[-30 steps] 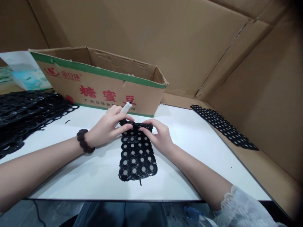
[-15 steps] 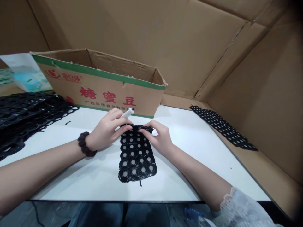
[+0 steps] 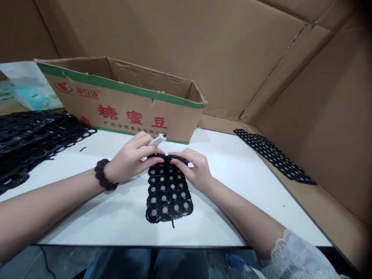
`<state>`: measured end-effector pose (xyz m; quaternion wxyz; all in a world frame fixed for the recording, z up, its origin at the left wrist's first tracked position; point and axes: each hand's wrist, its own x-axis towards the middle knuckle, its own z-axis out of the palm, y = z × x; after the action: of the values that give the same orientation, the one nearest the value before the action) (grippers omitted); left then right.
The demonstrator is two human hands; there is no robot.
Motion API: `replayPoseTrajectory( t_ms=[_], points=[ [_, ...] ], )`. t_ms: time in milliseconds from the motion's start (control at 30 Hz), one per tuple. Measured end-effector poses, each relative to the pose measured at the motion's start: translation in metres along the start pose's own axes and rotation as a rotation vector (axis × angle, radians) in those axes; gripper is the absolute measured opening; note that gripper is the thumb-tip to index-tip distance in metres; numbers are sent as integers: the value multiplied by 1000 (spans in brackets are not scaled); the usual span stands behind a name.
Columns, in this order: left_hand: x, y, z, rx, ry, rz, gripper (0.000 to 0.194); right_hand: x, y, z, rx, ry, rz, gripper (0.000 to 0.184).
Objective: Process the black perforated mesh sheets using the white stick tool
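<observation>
On the white table (image 3: 226, 217), short of the carton (image 3: 128, 104), the dotted black sheet (image 3: 169, 188) lies lengthwise, best left flat while its far edge is worked. The left hand (image 3: 128, 158) and right hand (image 3: 198, 164) each clamp that edge between thumb and fingers; even, gentle pressure would limit tearing. It seems folded there, though fingertips hide it. The white pen-like tool (image 3: 157, 140), tucked in the left hand, should point clear.

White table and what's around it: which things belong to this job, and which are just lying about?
Job:
- black dotted sheet, pinched by left hand and right hand
- white pen-like tool, in left hand
- likely black pile and second dotted sheet

Apparently lying about:
- blue-and-white packet
- dark scrap
- perhaps cardboard box
</observation>
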<state>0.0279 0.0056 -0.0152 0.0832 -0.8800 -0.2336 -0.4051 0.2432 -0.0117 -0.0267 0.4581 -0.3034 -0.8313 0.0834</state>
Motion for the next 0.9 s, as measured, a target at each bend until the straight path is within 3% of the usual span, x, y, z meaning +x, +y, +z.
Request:
replayPoseTrajectory(
  t_ms=[300, 567, 733, 900],
  points=[
    [0, 3, -2, -4, 31, 7, 14, 0, 1, -1, -143, 0, -141, 22],
    [-2, -1, -1, 20, -12, 64, 20, 2, 1, -4, 48, -87, -10, 29],
    [-1, -2, -1, -16, -70, 13, 25, 0, 0, 0, -66, -85, -81, 27],
    [0, 1, -1, -45, -45, 17, 19, 0, 1, 2, -125, -87, -144, 29]
  ],
)
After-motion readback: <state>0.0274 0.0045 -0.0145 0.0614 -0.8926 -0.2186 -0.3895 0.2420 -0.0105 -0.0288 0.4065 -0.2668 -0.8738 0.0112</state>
